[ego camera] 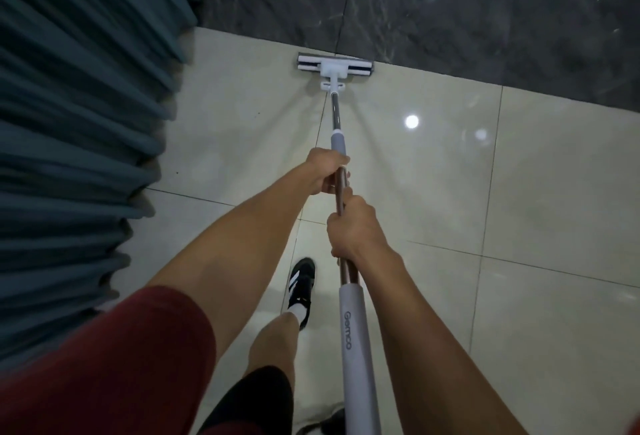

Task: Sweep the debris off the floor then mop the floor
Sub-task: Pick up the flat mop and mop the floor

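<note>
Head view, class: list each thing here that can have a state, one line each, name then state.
mop head: flat on the pale tiles, at the dark floor's edge
mop handle: tilted, held by both hands
left hand: grips the handle, further down
right hand: grips the handle, nearer the body
curtain: hanging, pleated

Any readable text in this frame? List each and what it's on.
"Gemco", as best it reads, in grey letters running lengthwise on the mop's white handle sleeve, below the right hand.
The shoe shows white stripes only, no wording.
No other text visible.
</note>
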Demonstrator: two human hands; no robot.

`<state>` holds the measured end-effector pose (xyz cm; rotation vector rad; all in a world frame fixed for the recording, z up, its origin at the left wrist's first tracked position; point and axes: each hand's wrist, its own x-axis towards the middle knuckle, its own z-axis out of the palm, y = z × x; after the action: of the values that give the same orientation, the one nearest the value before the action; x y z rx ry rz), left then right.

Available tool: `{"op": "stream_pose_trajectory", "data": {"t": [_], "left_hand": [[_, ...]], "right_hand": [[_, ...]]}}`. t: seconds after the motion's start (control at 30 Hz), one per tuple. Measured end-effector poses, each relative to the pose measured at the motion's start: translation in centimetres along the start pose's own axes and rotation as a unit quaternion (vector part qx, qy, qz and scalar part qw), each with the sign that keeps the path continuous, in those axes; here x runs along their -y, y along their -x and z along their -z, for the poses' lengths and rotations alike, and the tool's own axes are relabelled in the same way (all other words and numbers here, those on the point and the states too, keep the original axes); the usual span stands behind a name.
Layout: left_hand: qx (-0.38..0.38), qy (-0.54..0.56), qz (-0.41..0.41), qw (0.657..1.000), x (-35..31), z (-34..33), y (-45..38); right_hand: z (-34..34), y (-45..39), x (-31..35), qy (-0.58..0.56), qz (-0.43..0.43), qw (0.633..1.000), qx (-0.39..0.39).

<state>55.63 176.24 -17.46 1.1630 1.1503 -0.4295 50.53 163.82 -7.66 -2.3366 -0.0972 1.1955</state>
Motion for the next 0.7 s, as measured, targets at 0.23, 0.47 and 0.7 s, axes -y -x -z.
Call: {"op": "stream_pose_trajectory", "data": {"t": [0.23, 0.47, 0.7], "left_hand": [[0.0, 0.008, 0.012, 1.0, 10.1, 0.1, 6.8], [0.022, 0.028, 0.035, 0.999, 22.6, -1.6, 15.3], [0.021, 0.008, 0.049, 0.999, 32.7, -4.2, 22.5]], "right_hand": [[-4.0, 9.0, -6.3, 0.021, 0.025, 0.998, 0.048], [-7.9, 19.5, -15.4, 0.056, 0.04, 0.994, 0.09], [-10.6, 28.5, -23.5, 0.096, 0.027, 0.99, 0.102]]}}
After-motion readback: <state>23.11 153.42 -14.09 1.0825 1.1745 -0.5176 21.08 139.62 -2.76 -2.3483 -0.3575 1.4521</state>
